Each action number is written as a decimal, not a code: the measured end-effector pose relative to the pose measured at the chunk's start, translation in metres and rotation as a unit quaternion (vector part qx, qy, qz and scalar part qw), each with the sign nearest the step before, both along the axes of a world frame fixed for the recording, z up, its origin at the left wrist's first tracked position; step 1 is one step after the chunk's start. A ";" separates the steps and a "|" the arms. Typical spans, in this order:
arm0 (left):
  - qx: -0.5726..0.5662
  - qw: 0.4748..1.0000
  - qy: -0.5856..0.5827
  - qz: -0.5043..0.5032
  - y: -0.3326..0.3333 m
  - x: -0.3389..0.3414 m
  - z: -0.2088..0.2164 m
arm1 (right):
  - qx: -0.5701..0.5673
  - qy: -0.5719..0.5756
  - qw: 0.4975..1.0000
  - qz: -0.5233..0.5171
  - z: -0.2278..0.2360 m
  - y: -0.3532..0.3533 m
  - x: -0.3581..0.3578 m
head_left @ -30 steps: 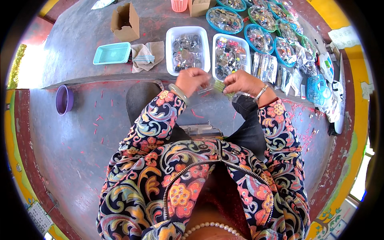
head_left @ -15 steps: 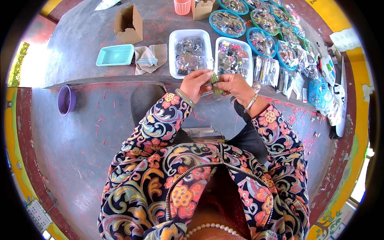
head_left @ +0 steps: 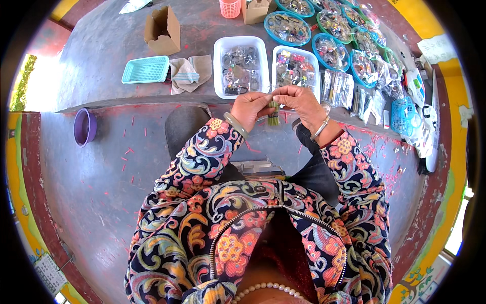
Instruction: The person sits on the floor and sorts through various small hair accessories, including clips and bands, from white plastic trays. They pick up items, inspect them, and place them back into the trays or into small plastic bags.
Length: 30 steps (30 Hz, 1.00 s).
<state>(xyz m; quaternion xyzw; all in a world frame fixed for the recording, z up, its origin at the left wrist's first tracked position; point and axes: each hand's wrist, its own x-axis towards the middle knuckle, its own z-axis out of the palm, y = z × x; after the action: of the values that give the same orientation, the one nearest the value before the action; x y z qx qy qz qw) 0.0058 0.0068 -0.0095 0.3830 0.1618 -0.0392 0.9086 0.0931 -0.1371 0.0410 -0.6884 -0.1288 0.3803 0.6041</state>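
Note:
Both hands meet in front of the table's near edge, fingertips pinched together. Between them hangs a small green striped packet (head_left: 274,116), its lower part showing under the fingers and its top hidden by them. My left hand (head_left: 250,109), with a pale bangle at the wrist, pinches the packet's upper left side. My right hand (head_left: 304,105), with a silvery bracelet, pinches at its top right. Just beyond the hands stand two white trays, the left tray (head_left: 218,66) and the right tray (head_left: 316,76), filled with small bagged items.
On the table are a turquoise basket (head_left: 147,60), a grey cloth (head_left: 195,76), an open cardboard box (head_left: 169,38) and a pink basket (head_left: 231,8). Several round trays of bagged items, including a blue-rimmed tray (head_left: 268,31), crowd the right. A purple basin (head_left: 83,126) stands at lower left.
The packet has turned to hang downward below the fingers. My right hand has shifted slightly up and left, its fingertips now at the packet's top.

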 end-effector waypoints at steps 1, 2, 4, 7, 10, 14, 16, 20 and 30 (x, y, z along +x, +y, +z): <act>0.000 1.000 -0.001 -0.009 0.000 0.000 0.000 | 0.008 0.004 1.000 -0.011 -0.002 -0.001 0.000; -0.001 1.000 -0.003 -0.006 -0.001 0.000 0.001 | 0.016 0.008 1.000 -0.021 -0.005 -0.002 0.000; -0.001 1.000 -0.007 0.001 -0.004 0.000 0.003 | 0.033 0.011 0.999 -0.036 -0.006 -0.002 -0.001; -0.010 1.000 -0.007 0.008 -0.004 0.000 0.005 | 0.050 0.008 0.997 -0.052 -0.003 0.000 -0.004; -0.012 1.000 -0.009 0.011 -0.004 -0.001 0.008 | 0.051 -0.002 0.996 -0.067 -0.004 0.001 -0.005; -0.016 1.000 -0.018 0.006 -0.003 0.000 0.005 | 0.057 -0.008 0.995 -0.076 0.000 0.004 -0.008; -0.013 1.000 -0.023 -0.003 -0.001 0.000 0.001 | 0.058 -0.003 0.996 -0.072 0.000 0.003 -0.008; -0.012 1.000 -0.024 -0.014 0.000 -0.001 0.000 | 0.051 -0.007 0.998 -0.031 -0.001 0.002 -0.003; -0.035 0.999 -0.010 -0.029 0.001 -0.003 0.008 | 0.056 -0.007 0.998 -0.004 0.002 0.001 -0.004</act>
<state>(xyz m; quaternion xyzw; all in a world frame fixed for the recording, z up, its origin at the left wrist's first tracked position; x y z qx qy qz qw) 0.0024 0.0079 -0.0011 0.3555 0.1402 -0.0679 0.9216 0.0892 -0.1360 0.0427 -0.6565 -0.1512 0.3649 0.6427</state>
